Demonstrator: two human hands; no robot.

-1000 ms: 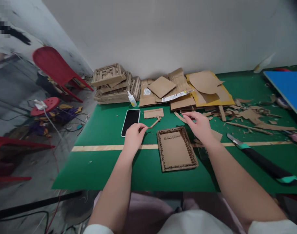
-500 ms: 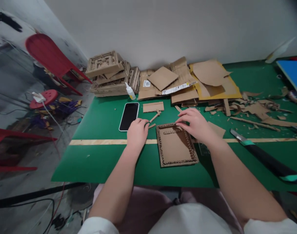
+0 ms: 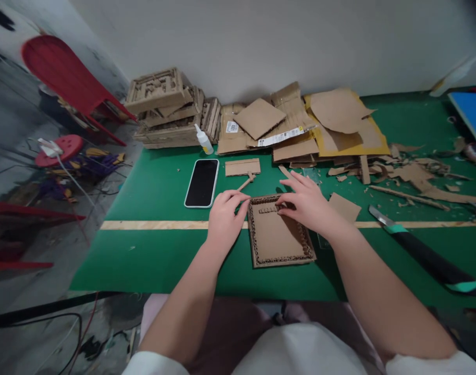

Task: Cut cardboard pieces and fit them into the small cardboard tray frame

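Note:
A shallow cardboard tray (image 3: 279, 239) with raised corrugated edges lies on the green table (image 3: 159, 260). Inside it, near the far edge, is a short corrugated strip (image 3: 266, 210). My right hand (image 3: 304, 203) reaches over the tray's far right part, its fingertips pinched at the strip's right end; what they hold is too small to name. At the far left corner of the tray is my left hand (image 3: 227, 214), thumb and forefinger together; anything between them is hidden. A thin cardboard piece (image 3: 245, 182) lies just beyond my left hand.
A phone (image 3: 202, 183) and a glue bottle (image 3: 204, 140) are left of centre. Stacked cardboard frames (image 3: 163, 112) and flat sheets (image 3: 259, 119) line the wall. Scraps (image 3: 417, 179) and a utility knife (image 3: 425, 252) lie at the right.
My right hand has moved from the tray's far edge to the inner strip. My left hand has come in to the tray's far left corner. The view has shifted slightly.

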